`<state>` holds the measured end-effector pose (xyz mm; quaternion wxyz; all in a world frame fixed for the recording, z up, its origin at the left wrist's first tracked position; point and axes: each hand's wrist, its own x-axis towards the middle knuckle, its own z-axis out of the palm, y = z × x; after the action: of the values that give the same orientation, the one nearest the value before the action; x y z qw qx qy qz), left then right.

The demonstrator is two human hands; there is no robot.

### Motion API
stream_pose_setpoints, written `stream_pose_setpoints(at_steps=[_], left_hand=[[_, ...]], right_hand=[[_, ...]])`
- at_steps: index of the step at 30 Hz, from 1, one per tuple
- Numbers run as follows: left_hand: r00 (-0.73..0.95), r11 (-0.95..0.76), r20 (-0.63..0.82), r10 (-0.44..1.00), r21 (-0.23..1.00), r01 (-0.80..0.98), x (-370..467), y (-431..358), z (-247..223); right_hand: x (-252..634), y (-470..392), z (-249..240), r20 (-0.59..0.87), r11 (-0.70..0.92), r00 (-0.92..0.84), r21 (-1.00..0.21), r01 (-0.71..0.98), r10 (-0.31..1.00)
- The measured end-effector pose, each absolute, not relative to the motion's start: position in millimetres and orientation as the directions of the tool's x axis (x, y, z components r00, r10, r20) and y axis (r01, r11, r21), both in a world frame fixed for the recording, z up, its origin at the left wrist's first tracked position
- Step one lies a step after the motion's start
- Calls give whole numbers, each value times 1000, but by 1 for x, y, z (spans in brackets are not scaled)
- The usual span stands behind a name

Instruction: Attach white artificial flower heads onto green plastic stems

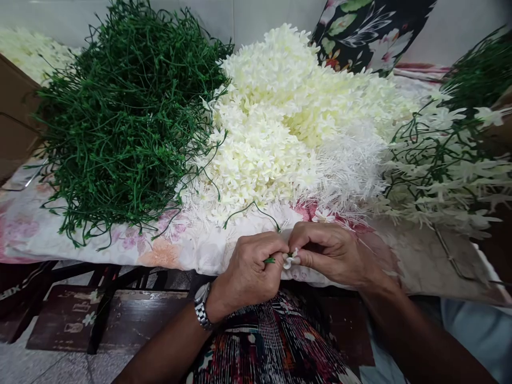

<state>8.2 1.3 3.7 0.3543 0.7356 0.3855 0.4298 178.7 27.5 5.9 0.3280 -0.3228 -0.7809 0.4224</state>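
My left hand, with a metal watch on its wrist, is closed around a green plastic stem whose end pokes out of the fist. Pinched in my right hand is a small white artificial flower, touching the left fingertips where the two hands meet. Just beyond the hands, a loose green stem lies on the cloth. A large pile of green plastic stems stands to the left, and a heap of cream-white flower heads fills the middle.
Thin white strands lie right of the heap. Farther right sit assembled white flowers on green stems. A floral cloth covers the surface, with a cardboard box at far left. A dark floral fabric stands behind.
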Motion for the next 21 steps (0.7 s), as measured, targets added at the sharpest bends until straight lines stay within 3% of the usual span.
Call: stream_pose_setpoints(at_steps=[5, 10, 16, 21], left_hand=[[327, -317, 231, 916, 917, 241, 8, 6, 7], [151, 9, -8, 988, 1000, -7, -1, 7, 9], [186, 354, -309, 933, 878, -322, 2, 3, 10], [227, 414, -354, 907, 844, -340, 9, 0, 12]], right_hand=[[181, 26, 2, 246, 409, -527, -886, 219, 814], [189, 21, 5, 259, 349, -391, -920, 179, 883], [186, 11, 16, 390, 510, -372, -800, 315, 842], [172, 5, 15, 416, 536, -375, -781, 319, 828]])
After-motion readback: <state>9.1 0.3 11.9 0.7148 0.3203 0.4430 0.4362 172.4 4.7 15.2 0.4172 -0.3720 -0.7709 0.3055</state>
